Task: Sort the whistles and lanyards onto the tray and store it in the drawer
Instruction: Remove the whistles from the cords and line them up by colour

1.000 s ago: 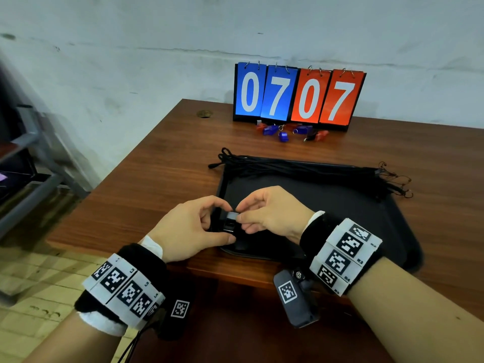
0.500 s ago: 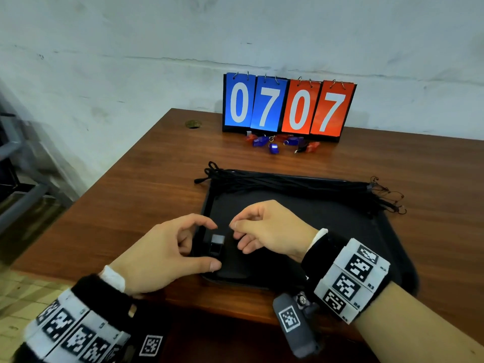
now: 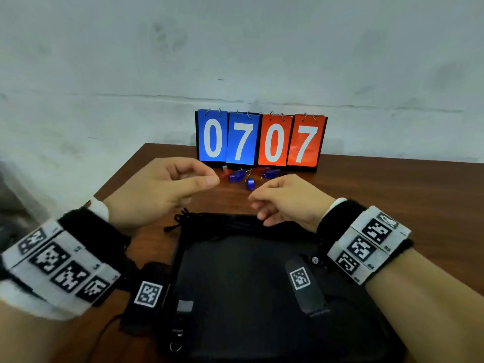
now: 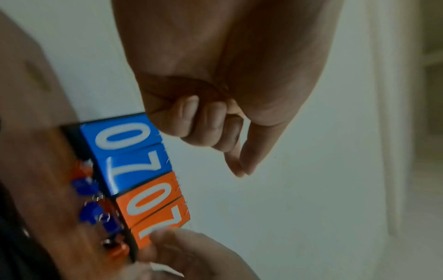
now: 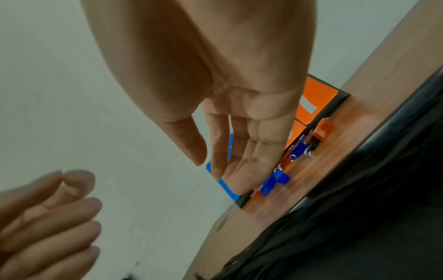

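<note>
a: where were the hands at that point?

b: both were up in the air over the bench (image 3: pixel 392 184), holding nothing. the left hand (image 3: pixel 157 192) had its fingers curled in against the palm, thumb lying along the forefinger. the right hand (image 3: pixel 290 203) was slack, fingers nearly straight and a little apart.

a: and the whistles?

b: the whistles (image 3: pixel 237 176) (blue ones and orange ones, some with a small ring) lay in a loose cluster on the bench just past the right hand's fingertips, ahead and to the right of the left thumb, at the foot of the scoreboard (image 3: pixel 262 140). neither hand touched them.

a: the lanyards?

b: the lanyards (image 3: pixel 225 224) sat as a black bundle along the far edge of the tray (image 3: pixel 248 297), right beneath the right hand's fingers. the rest of the tray ran back under both wrists.

a: so the step was the reach for a whistle. how should it have gone?

b: i judged it best to take one whistle at the cluster's near edge, pinch its body rather than its ring, and lift straight up so neighbouring rings did not snag. the left hand needed to uncurl first. wrists held high over the bundle would have spared the cords a drag off the tray.
</note>
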